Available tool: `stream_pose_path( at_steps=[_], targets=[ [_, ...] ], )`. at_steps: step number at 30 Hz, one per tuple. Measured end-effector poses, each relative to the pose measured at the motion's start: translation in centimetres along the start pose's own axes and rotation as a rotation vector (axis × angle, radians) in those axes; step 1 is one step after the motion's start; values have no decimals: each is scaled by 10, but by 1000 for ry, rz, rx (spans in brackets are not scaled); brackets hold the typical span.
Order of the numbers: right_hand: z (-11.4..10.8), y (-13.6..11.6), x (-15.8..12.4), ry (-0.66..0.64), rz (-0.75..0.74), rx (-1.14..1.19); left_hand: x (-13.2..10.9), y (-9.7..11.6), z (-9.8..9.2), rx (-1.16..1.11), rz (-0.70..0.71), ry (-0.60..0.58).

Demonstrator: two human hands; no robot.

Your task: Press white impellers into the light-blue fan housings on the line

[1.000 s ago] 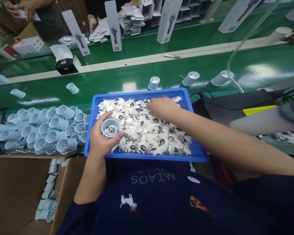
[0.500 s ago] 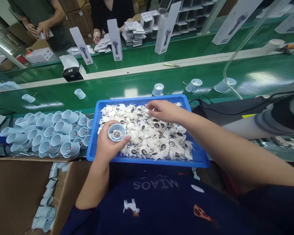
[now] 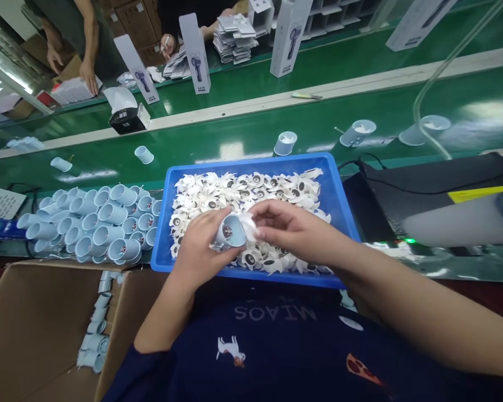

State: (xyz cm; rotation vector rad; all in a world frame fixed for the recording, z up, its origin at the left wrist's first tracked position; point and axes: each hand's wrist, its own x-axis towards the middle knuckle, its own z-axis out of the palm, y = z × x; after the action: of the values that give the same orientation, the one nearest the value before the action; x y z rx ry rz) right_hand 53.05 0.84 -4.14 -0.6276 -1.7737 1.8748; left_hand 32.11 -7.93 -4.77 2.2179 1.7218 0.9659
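My left hand (image 3: 203,248) is wrapped round a light blue cylindrical housing (image 3: 233,233), its open mouth tilted to the right and toward me, with reddish parts visible inside. In my right hand (image 3: 293,229) a white fan impeller (image 3: 248,226) is pinched between thumb and fingers, right at the rim of the housing. Both hands are over a blue tray (image 3: 339,192) heaped with white bladed impellers (image 3: 212,192), several showing dark ring-shaped hubs.
Many blue housings (image 3: 109,215) lie stacked left of the tray. A cardboard box (image 3: 33,329) with more housings stands below. Single housings (image 3: 285,144) stand on the green belt (image 3: 184,144). A black tissue box (image 3: 129,118) and white cartons (image 3: 195,56) are beyond; two people work across the belt.
My right hand has lifted from the tray's pile with an impeller and come to the housing. My left hand has moved right and tipped the housing's mouth sideways. The view has shifted slightly.
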Motion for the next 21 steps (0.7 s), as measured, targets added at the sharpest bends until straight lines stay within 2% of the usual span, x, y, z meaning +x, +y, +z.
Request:
stream_pose_path(
  at_steps=[3,5,7,10,12,15,18,19,21],
  targets=[
    [9,-12,0,88,-260,-656,-2,8,4,64,110,50],
    [15,-16,3,94,-344,-847,-4,14,9,75,135,136],
    [17,-18,8,86,-332,-895,-6,18,15,90,115,197],
    [13,-17,7,105,-267,-920,-5,19,19,90,81,164],
    [3,-19,-6,113,-247,-892,-3,13,15,73,64,105],
    [-18,-26,-40,171,-274,-791,11,-6,0,91,73,71],
    [-33,-29,-71,329,-339,-776,46,-29,-9,156,107,51],
    [-34,-27,-76,381,-353,-776,63,-36,-7,173,83,37],
    [-31,-23,-76,429,-371,-754,105,-48,5,193,-52,-1]
  ],
)
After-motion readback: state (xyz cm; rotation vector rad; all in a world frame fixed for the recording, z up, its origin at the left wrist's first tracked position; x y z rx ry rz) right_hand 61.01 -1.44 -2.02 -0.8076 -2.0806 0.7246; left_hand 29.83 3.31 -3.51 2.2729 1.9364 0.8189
